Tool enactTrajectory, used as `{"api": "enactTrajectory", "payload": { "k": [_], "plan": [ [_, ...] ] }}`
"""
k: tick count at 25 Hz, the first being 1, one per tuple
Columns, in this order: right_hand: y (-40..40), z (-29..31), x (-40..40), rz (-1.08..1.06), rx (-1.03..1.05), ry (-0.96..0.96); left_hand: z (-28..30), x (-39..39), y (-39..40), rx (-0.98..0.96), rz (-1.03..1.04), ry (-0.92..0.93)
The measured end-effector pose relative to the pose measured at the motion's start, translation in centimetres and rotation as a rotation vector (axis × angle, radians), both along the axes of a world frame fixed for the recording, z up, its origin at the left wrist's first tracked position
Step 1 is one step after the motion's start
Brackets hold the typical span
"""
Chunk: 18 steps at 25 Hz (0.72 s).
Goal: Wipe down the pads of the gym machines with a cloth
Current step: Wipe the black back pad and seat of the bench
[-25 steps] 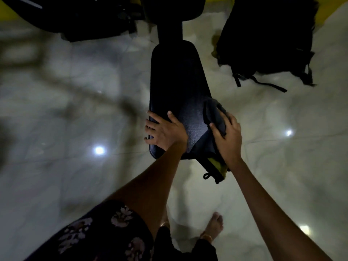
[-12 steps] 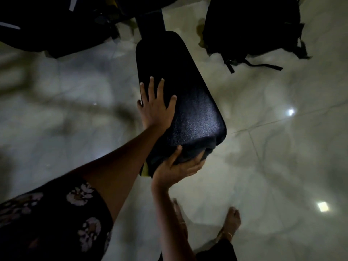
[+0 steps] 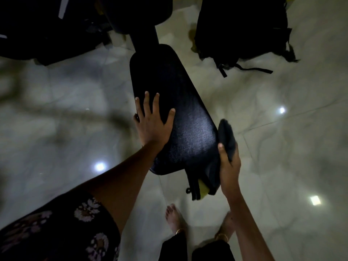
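The left hand point(image 3: 153, 123) is lying flat and spread wide on the near-left part of the black seat pad point(image 3: 175, 117), fingers fanned, bracing it. The right hand point(image 3: 228, 164) is closing around a dark cloth point(image 3: 227, 138), holding it against the pad's right edge near the wide end; one end of the cloth is bunching up above the thumb, while the rest is hanging down below the pad, showing a strip of yellow-green and a small loop.

To do this stroke well, the person is probably best off keeping the left palm pressing down so the pad is not rocking, and drawing the cloth along the side wall in one unbroken pass, folding the loose tail into the palm so it is not dragging. The rounded corner is likely asking for the cloth to be wrapping over the lip, not just skimming the top.

The pad is tapering from a broad rounded near end to a narrow far end by its dark post, its covering finely pebbled and catching a dull sheen. The cloth is looking soft and thick. The floor point(image 3: 282, 147) is glossy marbled tile reflecting lamps; a black backpack point(image 3: 243, 29) is lying well apart beyond
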State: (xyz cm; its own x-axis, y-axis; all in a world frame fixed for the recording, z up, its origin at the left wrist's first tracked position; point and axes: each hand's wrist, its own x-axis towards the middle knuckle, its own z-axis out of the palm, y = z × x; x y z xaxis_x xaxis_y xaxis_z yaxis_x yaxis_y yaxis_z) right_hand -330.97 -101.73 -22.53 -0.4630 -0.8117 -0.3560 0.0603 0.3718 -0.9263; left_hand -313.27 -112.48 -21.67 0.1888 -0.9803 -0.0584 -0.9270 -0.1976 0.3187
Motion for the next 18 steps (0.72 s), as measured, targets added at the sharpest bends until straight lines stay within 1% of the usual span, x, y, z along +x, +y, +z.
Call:
{"api": "enactTrajectory", "payload": {
  "k": [2,5,7,9,15,16,18],
  "plan": [
    [1.0,1.1,-0.7,0.072,-0.008,-0.087,0.0,-0.1,-0.1,-0.001,0.001,-0.016],
    [-2.5,1.3,-2.9,0.203,0.061,-0.211,0.0,-0.1,-0.3,0.007,0.022,0.008],
    [-6.0,1.5,-4.1,0.359,0.117,-0.22,0.0,-0.2,-0.2,0.012,0.029,0.004],
    [-7.7,1.6,-4.6,0.454,0.14,-0.244,0.1,-0.2,-0.2,0.012,0.04,-0.005],
    [-5.3,0.6,-7.4,0.611,0.151,-0.267,0.7,-0.7,-0.1,0.068,0.08,-0.07],
    [-6.6,0.4,-7.3,0.638,0.14,-0.241,1.0,-1.2,-0.6,0.087,0.107,-0.064],
    [-10.3,-0.1,-6.5,0.712,0.097,-0.208,1.4,-3.1,-2.4,0.126,0.271,-0.024]
  ]
}}
